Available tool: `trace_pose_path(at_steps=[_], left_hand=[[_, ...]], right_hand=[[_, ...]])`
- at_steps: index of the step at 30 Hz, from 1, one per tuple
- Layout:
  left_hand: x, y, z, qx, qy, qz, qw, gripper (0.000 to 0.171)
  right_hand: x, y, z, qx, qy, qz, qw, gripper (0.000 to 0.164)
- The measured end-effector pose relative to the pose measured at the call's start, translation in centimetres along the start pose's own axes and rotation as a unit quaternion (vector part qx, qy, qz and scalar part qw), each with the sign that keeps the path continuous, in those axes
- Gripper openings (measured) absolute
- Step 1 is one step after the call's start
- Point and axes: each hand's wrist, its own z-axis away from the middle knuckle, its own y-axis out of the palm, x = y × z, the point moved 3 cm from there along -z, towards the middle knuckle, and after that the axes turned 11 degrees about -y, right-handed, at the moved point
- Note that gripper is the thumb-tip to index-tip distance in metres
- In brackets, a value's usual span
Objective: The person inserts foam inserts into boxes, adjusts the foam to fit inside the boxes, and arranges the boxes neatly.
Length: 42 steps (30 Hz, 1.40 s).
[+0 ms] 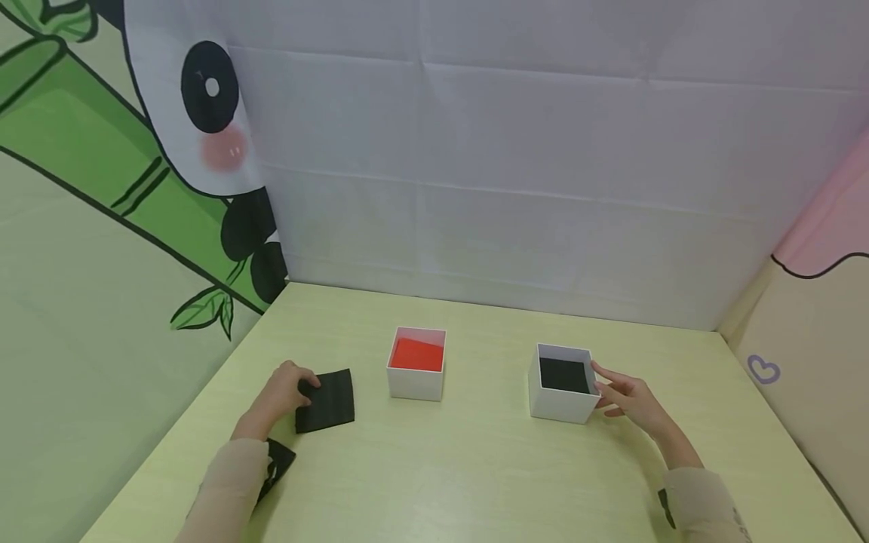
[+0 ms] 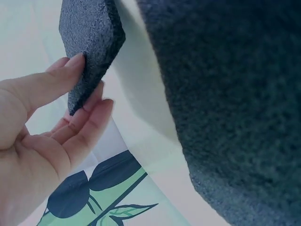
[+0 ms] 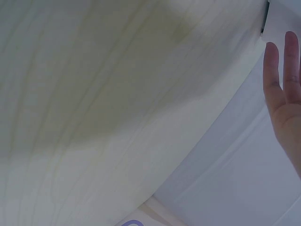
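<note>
My left hand [image 1: 278, 396] pinches the left edge of a black square felt-like piece [image 1: 329, 403] on the table's left side. In the left wrist view, the thumb and fingers hold a corner of this dark piece [image 2: 91, 33], which looks soft and slightly bent. My right hand [image 1: 627, 400] touches the right side of a white open box [image 1: 563, 407], its fingers fairly straight along the wall and corner. Inside that box is a black piece [image 1: 565, 375]. In the right wrist view, straight fingers of the right hand [image 3: 289, 103] show at the right edge.
A second white box [image 1: 416, 386] with a red piece [image 1: 417, 354] inside stands between the hands. Another black piece [image 1: 281, 460] lies partly hidden by the left sleeve. The pale table [image 1: 462, 467] ends at a white cloth backdrop [image 1: 502, 151].
</note>
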Motion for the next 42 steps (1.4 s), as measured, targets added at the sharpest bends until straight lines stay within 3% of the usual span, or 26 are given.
trace_pose_path(at_steps=[10,17,26,31,37,42], left_hand=[[0.5,-0.9,0.2,0.005,-0.02,0.093,0.9955,0.019],[-0.5,-2.0,0.7,0.028,-0.016,0.16,0.9866,0.019],[-1.2,-2.7,0.8,0.055,-0.02,0.209,0.9761,0.021],[-1.9,-2.9,1.0,0.061,-0.007,0.213,0.9752,0.026],[-3.1,-3.5,1.4,0.037,0.036,0.191,0.9802,0.023],[-4.0,-3.8,2.0,0.039,0.051,0.199,0.9778,0.02]], right_hand=[[0.1,0.1,0.1,-0.001,0.002,-0.002,1.0,0.052],[0.1,0.1,0.1,0.002,0.006,-0.002,1.0,0.052],[0.1,0.1,0.1,-0.001,0.008,-0.005,1.0,0.054],[-0.1,0.1,0.1,-0.006,0.014,-0.008,1.0,0.054],[-0.2,0.1,0.0,-0.002,0.011,-0.006,1.0,0.053],[-0.3,0.0,0.0,-0.002,0.014,-0.003,1.0,0.052]])
